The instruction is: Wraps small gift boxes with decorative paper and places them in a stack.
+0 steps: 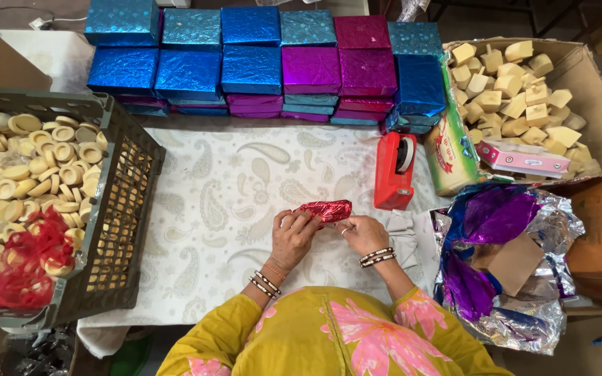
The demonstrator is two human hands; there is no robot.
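A small object wrapped in shiny red foil (326, 209) lies low over the paisley-patterned white cloth (217, 202). My left hand (292, 235) grips its left end, fingers curled around the foil. My right hand (362, 233) sits just right of it, fingertips touching the foil's right end. Both wrists wear dark beaded bangles. Yellow sleeves with pink flowers show at the bottom.
A dark crate (123, 209) of round tan pieces with red netting (26, 268) stands left. Stacked blue and purple foil boxes (252, 66) line the back. A red tape dispenser (394, 170), a carton of tan blocks (517, 83) and loose foil sheets (503, 257) are right.
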